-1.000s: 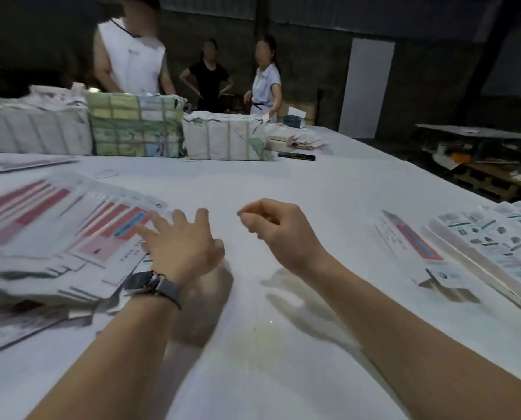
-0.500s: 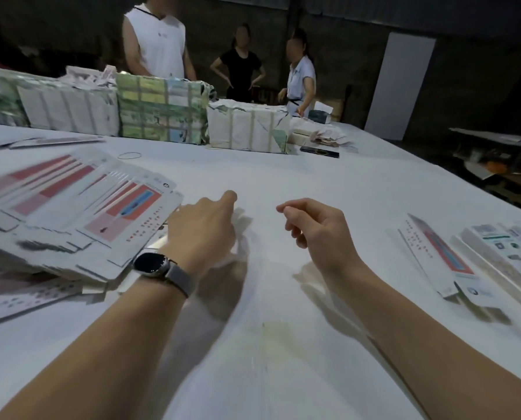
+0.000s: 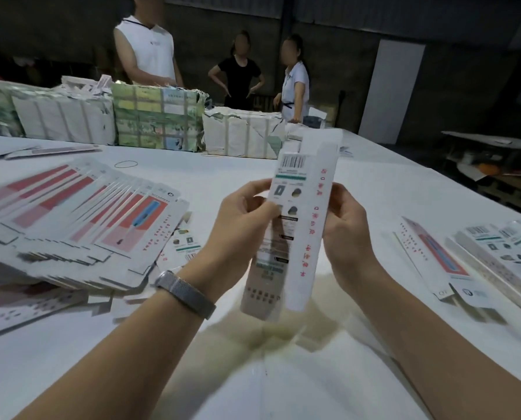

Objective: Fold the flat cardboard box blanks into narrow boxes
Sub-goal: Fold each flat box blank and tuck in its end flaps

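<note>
We hold one long white printed cardboard box blank (image 3: 295, 225) upright above the white table (image 3: 374, 189), left hand (image 3: 241, 219) and right hand (image 3: 347, 225) pinching its opposite long edges in their fingers, probably to squeeze it open into a narrow box.

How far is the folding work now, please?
Done: a few narrow white boxes lie at right. In hand: left hand and right hand grip one upright, partly opened white printed blank. Left: the large fanned pile of red-and-white flat blanks.
</note>
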Available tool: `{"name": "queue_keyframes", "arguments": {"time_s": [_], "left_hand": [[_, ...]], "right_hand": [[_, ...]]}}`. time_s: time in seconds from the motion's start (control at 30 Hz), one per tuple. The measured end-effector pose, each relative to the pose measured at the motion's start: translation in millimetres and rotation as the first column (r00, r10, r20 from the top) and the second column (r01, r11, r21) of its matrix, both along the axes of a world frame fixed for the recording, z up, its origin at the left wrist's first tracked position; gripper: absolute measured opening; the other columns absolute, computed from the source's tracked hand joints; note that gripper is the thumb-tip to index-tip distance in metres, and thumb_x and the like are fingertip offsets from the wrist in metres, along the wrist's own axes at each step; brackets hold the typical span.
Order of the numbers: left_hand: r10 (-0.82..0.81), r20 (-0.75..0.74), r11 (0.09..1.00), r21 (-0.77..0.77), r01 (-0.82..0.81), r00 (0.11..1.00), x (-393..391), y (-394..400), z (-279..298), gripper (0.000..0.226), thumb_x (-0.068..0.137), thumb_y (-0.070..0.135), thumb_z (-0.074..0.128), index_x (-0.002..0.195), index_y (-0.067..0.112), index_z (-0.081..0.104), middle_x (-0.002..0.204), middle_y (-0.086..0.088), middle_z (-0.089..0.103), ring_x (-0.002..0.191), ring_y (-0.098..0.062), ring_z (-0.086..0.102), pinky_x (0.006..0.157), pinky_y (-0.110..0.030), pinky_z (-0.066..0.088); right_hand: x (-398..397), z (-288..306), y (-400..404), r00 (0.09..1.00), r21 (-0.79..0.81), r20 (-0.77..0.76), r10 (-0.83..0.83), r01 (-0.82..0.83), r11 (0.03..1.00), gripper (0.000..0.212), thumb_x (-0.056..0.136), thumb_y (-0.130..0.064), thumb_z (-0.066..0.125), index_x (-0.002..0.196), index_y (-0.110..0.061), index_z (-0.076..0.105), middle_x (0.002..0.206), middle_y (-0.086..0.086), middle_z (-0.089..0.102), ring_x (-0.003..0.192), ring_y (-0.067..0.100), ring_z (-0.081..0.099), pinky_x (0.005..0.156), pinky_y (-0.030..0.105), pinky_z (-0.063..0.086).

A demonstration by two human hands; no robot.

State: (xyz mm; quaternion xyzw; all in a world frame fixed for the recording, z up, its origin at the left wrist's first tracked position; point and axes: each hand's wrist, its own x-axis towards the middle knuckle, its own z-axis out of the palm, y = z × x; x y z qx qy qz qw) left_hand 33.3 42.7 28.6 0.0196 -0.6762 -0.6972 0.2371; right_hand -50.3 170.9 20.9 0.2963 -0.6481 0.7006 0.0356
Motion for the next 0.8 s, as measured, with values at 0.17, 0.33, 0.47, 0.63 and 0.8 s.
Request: {"name": "queue_keyframes", "arguments": {"time_s": [0.17, 0.33, 0.47, 0.63, 0.8], "left_hand": [[-0.1, 0.054, 0.989, 0.119, 0.093, 0.994, -1.0, -4.0, -4.8, 0.034, 0.098, 0.002, 0.05, 0.12, 0.026, 0.059, 0.104, -0.012, 0.076, 0.086, -0.027, 0.074, 0.071, -0.043, 0.062], [-0.184, 0.056, 0.98, 0.082, 0.179, 0.981, -1.5, -0.8, -4.9, 0.046, 0.095, -0.001, 0.042, 0.12, 0.033, 0.059, 0.099, -0.005, 0.077, 0.074, -0.019, 0.072, 0.059, -0.032, 0.058], [-0.346, 0.019, 0.933, 0.109, 0.342, 0.938, 1.2, -1.1, -7.9, 0.051, 0.095, 0.002, 0.034, 0.127, 0.038, 0.054, 0.109, -0.007, 0.073, 0.083, -0.025, 0.073, 0.067, -0.038, 0.061], [-0.435, -0.001, 0.864, 0.281, 0.418, 0.901, 2.3, 0.5, -10.2, 0.041, 0.103, 0.015, 0.033, 0.13, 0.038, 0.053, 0.115, -0.013, 0.071, 0.084, -0.034, 0.074, 0.067, -0.045, 0.06], [-0.508, 0.12, 0.838, 0.298, 0.457, 0.853, 2.6, 3.9, -12.3, 0.056, 0.104, 0.061, 0.026, 0.108, 0.033, 0.074, 0.104, -0.014, 0.076, 0.09, -0.036, 0.075, 0.067, -0.04, 0.061]], "right_hand": [[-4.2, 5.1, 5.0, 0.994, -0.045, -0.065, -0.083, 0.08, 0.996, 0.029, 0.089, -0.028, 0.045, 0.114, -0.037, 0.057, 0.09, 0.0, 0.063, 0.078, 0.024, 0.062, 0.061, 0.026, 0.05], [-4.9, 5.0, 7.5, 0.816, 0.032, -0.48, -0.323, 0.384, 0.923, 0.066, 0.081, -0.01, 0.053, 0.143, -0.03, 0.04, 0.128, -0.009, 0.043, 0.107, 0.006, 0.051, 0.075, 0.014, 0.051], [-6.1, -0.1, 9.9, 0.673, 0.119, -0.703, -0.23, 0.43, 0.895, 0.074, 0.076, 0.013, 0.063, 0.143, -0.016, 0.048, 0.13, -0.012, 0.047, 0.124, 0.017, 0.043, 0.097, 0.02, 0.047], [-2.7, -1.2, 9.0, 0.735, 0.125, -0.642, -0.217, 0.38, 0.917, 0.05, 0.087, -0.007, 0.057, 0.135, -0.021, 0.06, 0.107, -0.036, 0.045, 0.118, 0.018, 0.046, 0.085, 0.01, 0.043], [-5.6, 4.1, 12.7, 0.809, 0.145, -0.549, -0.21, 0.339, 0.929, 0.022, 0.093, -0.023, 0.069, 0.114, -0.025, 0.065, 0.094, -0.018, 0.066, 0.089, 0.009, 0.058, 0.072, 0.013, 0.044]]}}
